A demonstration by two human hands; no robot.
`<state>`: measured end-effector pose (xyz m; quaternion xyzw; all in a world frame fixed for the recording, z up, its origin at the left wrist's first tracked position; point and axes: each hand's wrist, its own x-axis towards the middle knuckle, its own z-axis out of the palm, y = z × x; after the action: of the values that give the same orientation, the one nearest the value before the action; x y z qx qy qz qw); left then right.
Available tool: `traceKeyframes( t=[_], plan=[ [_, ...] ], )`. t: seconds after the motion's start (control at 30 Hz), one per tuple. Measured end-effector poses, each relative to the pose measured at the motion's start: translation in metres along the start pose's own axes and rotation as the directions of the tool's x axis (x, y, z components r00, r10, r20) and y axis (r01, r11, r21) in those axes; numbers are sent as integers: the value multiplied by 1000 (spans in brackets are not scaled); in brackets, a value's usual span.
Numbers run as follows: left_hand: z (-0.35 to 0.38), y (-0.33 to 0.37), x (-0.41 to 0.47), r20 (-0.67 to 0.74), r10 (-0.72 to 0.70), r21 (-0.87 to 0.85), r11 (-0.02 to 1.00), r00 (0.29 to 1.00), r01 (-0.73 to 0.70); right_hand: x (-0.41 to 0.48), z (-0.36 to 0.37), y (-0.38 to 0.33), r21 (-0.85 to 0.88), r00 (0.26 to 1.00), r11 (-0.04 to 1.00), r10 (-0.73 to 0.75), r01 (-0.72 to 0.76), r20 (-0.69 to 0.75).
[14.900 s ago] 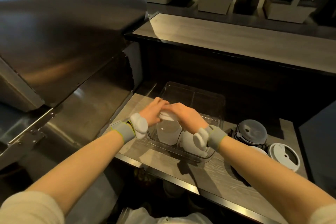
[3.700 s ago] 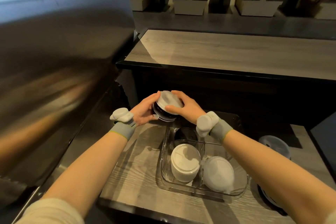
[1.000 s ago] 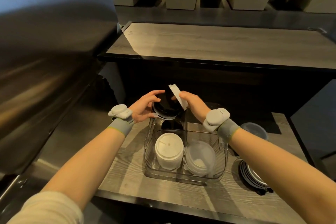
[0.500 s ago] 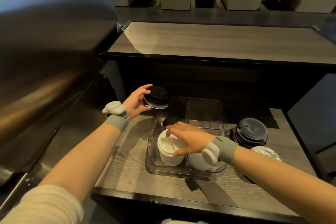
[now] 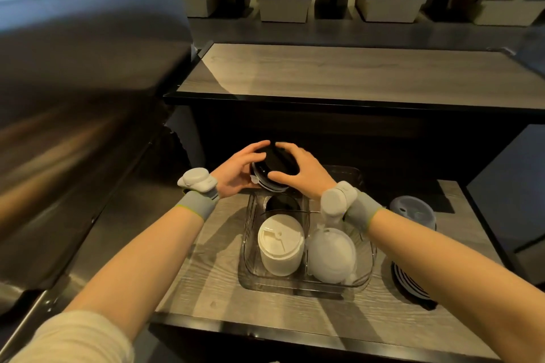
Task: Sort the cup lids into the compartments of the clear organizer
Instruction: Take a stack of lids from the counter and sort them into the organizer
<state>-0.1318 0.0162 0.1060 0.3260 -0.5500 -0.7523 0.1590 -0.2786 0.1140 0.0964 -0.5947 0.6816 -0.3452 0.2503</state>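
Note:
Both my hands hold a stack of black lids [image 5: 272, 169] above the far end of the clear organizer [image 5: 246, 262]. My left hand [image 5: 236, 172] grips the stack from the left, my right hand [image 5: 303, 169] covers its top and right side. Inside the organizer a stack of white lids [image 5: 280, 244] fills the near left compartment and translucent domed lids [image 5: 331, 256] fill the near right one. More black lids [image 5: 283, 205] lie in the far left compartment, below the held stack. The far right compartment is mostly hidden by my right wrist.
The organizer sits on a grey wood-grain shelf [image 5: 206, 283]. Right of it lie a grey translucent lid [image 5: 413, 211] and a stack of dark lids [image 5: 410, 283], partly behind my right forearm. A steel appliance [image 5: 73, 112] stands left; a raised counter [image 5: 339, 74] runs behind.
My right hand left the white lids in the near left compartment and came up onto the black lid stack, which my left hand had been holding alone.

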Motion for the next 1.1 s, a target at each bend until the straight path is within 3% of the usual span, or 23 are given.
traceKeyframes(
  t=[0.13,0.37,0.53,0.6,0.7,0.83,0.93,1.0,1.1],
  plan=[
    [3,-4,7,-6,44,-30,999,999,-44,2,-5,2,165,999,986,33,-27,-31],
    [0,-6,17,-38,89,-9,996,995,-89,-3,-16,8,434,995,896,84,-97,49],
    [-9,-5,21,-151,75,11,997,986,-74,-1,-22,16,463,994,883,107,-81,-30],
    [-20,-3,23,-254,78,-47,995,964,-92,4,-20,26,342,991,932,133,-118,-21],
    [-39,2,25,-393,70,-105,987,917,-121,14,-11,39,-60,981,990,136,-129,139],
    [-53,2,27,-419,50,-158,979,907,-127,31,15,43,-391,940,919,92,47,330],
    [-51,2,28,-379,34,-149,984,925,-98,39,33,52,-607,903,783,156,134,400],
    [-52,3,28,-364,24,-155,984,931,-86,44,41,56,-692,881,698,193,186,432],
    [-55,1,27,-331,22,-144,987,943,-74,48,40,52,-593,908,800,179,90,380]
  ],
)
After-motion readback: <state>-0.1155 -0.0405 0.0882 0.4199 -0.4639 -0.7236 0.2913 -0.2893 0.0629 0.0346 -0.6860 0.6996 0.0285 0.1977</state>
